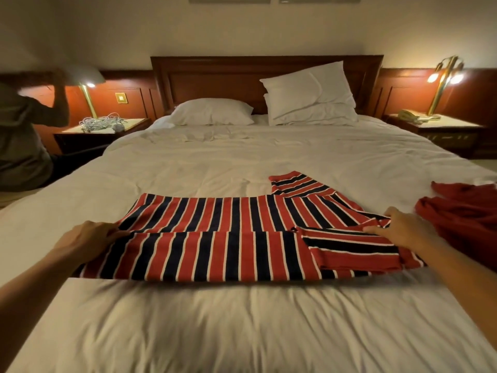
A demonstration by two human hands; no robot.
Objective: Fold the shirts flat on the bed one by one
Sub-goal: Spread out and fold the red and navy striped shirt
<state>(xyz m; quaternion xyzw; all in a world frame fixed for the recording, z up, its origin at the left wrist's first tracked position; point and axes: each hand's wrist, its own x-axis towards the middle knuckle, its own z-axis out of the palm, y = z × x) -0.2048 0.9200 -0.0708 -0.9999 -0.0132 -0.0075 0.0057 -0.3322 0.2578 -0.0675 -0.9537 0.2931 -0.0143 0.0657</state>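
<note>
While warm lamp light filled the room, a wide bed [242, 162] with a wrinkled white cover took almost the whole view. Its dark wooden headboard [215, 76] stood at 12 o'clock, with one white pillow [211, 112] lying flat and two more stacked just beside it toward 1 o'clock. A small desk [105, 130] at 10 o'clock carried a lamp and a heap of pale cables. Another lamp [443, 84] shone at 2 o'clock. Another person [24, 130] was at 9 o'clock, beside the bed, with an arm raised.

The striped shirt [228, 238], in red, navy and white, lay across the middle of the bed. Its near half was folded over, one sleeve was folded onto the body toward 4 o'clock, and the other sleeve stuck out toward 1 o'clock. A plain red shirt [462, 216] lay crumpled at 3 o'clock, apart from it.

Both forearms reached forward from the bottom corners. The left hand [88, 238] was at the 9 o'clock end of the striped shirt, its fingers [113, 230] curled around the folded edge. The right hand [400, 230] was at the 3 o'clock end, where its fingers [376, 229] pinched the cloth near the folded sleeve.
</note>
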